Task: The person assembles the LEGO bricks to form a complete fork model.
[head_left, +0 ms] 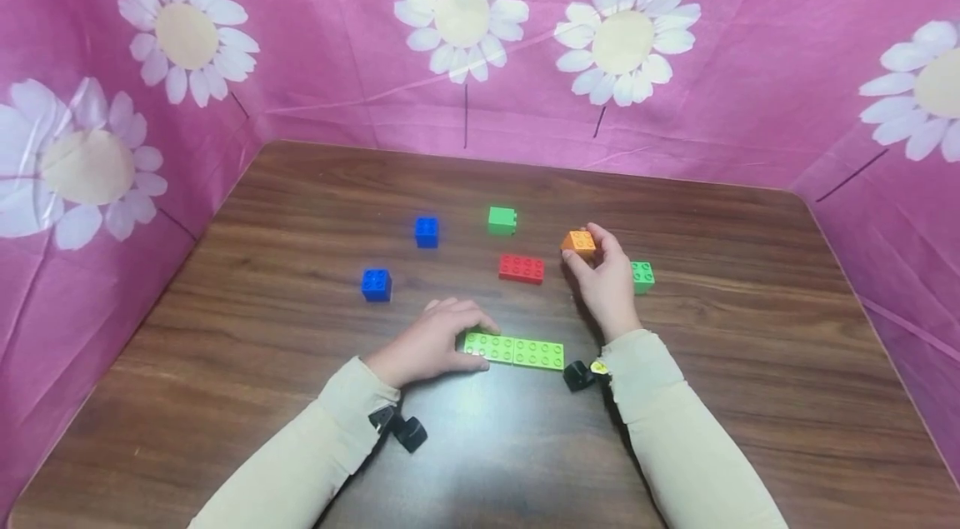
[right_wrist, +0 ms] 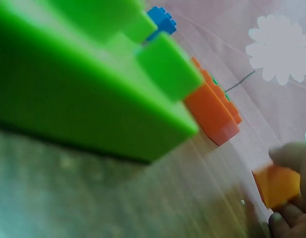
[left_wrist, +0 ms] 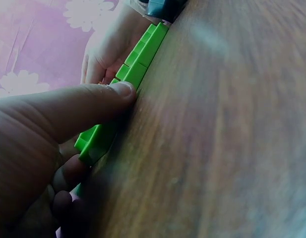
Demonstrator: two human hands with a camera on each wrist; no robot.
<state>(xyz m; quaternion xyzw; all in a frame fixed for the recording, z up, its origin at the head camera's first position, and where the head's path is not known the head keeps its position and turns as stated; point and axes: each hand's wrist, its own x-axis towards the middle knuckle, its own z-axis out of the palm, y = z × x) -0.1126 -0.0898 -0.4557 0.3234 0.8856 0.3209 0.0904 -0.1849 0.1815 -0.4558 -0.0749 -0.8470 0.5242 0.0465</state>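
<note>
My left hand (head_left: 427, 341) holds the left end of two lime-green bricks (head_left: 538, 354) that lie end to end on the table. In the left wrist view its thumb presses the near side of this lime row (left_wrist: 143, 62), and fingers curl at the far side. Farther back on the right, my right hand (head_left: 611, 287) pinches an orange brick (head_left: 579, 242) between thumb and fingers. The right wrist view has the same orange brick (right_wrist: 279, 186) at its lower right. Whether it touches the table I cannot tell. A green brick (head_left: 642, 276) sits beside that hand, partly hidden.
A red brick (head_left: 521, 269) lies between the lime row and another green brick (head_left: 502, 221), which rests on its side. Two blue bricks (head_left: 427, 232) (head_left: 377, 285) stand at the left. A pink flowered cloth (head_left: 322, 29) hangs behind the brown table (head_left: 247, 279).
</note>
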